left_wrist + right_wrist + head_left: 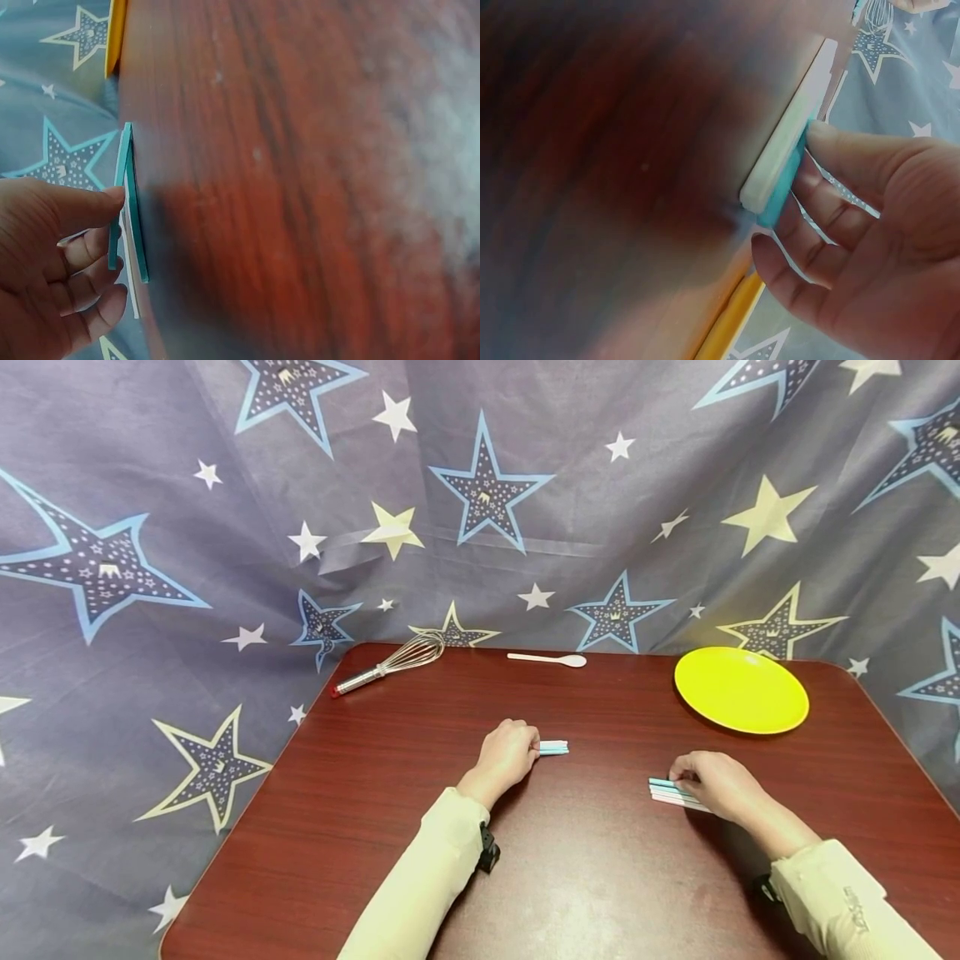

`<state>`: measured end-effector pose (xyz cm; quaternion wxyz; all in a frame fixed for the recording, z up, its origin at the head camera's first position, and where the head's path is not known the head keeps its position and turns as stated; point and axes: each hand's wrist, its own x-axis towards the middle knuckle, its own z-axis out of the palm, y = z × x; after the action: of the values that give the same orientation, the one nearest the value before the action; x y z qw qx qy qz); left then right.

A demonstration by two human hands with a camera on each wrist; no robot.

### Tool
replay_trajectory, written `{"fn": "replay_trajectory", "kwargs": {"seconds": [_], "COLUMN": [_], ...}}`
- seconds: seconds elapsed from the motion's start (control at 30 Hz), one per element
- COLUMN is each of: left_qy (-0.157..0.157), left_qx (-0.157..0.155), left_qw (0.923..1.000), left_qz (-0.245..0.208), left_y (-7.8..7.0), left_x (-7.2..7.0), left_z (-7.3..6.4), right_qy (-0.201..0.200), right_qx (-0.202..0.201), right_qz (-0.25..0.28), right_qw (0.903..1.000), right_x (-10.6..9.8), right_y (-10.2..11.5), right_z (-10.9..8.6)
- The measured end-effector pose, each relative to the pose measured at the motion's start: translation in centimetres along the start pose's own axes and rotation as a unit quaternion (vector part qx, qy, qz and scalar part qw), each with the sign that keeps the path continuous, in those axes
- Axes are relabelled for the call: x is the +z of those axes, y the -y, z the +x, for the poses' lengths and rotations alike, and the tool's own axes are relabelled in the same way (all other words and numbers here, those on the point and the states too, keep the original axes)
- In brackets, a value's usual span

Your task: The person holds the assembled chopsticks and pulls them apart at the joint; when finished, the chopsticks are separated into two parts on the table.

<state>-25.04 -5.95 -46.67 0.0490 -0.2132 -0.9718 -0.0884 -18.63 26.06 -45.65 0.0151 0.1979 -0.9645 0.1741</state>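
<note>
My left hand [508,753] is over a small group of teal and white sticks [555,747] at the table's middle. In the left wrist view its thumb and finger pinch one teal stick [113,251], which leans against a second teal stick [136,217]; a white stick [134,289] shows beside them. To the right, my right hand [716,783] is at another group of sticks [663,792], teal on the far side and white nearer. Its thumb and fingers pinch a teal stick [786,187] alongside the white sticks [780,150], as the right wrist view shows.
A yellow plate [742,691] lies at the back right of the brown table [585,868]. Along the back edge are a white spoon [546,659] and, farther left, a metal whisk [392,665]. A grey star-patterned cloth [570,518] hangs behind the table.
</note>
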Motion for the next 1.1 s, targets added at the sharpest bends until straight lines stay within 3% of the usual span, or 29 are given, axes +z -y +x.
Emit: {"fn": "replay_trajectory", "kwargs": {"seconds": [1.1], "left_qy": [-0.019], "left_qx": [0.026], "left_qw": [0.9987], "left_qz": [0.04], "left_y": [-0.11], "left_x": [-0.08], "left_z": [0.27], "right_qy": [0.004], "right_qx": [-0.009], "right_qz": [0.007], "right_qw": [0.9999], "right_x": [0.02], "right_y": [-0.13], "right_z": [-0.19]}}
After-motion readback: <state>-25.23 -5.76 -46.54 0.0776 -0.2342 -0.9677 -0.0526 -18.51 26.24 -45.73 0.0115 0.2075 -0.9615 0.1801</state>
